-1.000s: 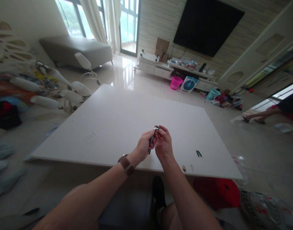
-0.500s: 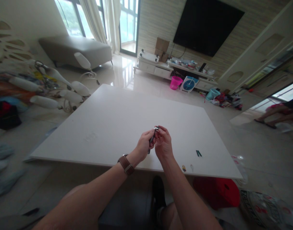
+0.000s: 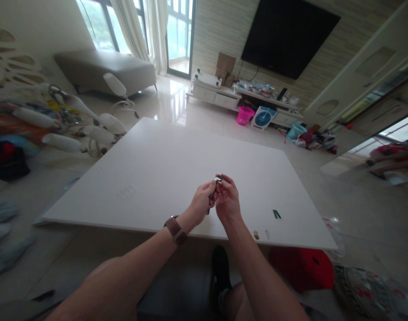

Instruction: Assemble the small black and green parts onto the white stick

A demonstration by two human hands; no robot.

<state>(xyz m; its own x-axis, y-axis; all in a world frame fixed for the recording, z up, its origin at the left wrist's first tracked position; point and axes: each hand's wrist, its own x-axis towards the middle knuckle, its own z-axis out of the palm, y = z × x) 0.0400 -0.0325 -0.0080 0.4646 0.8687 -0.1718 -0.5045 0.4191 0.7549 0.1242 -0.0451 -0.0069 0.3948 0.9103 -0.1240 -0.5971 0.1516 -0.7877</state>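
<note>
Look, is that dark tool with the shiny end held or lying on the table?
Held: the left hand grips the dark tool, and the right hand is at its shiny end.

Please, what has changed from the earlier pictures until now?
The other person's legs shifted further toward the right edge. Nothing was visibly taken or let go: the left hand still grips the dark tool, right hand at its silver end. The green strips stayed.

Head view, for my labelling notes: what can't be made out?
All in this head view:
- Dark tool: partly covered by the left hand.
- Right hand at its tip: contact too small.
- Printed bag: some lettering blurred.
- Red object: partly hidden by the white tabletop.
</note>
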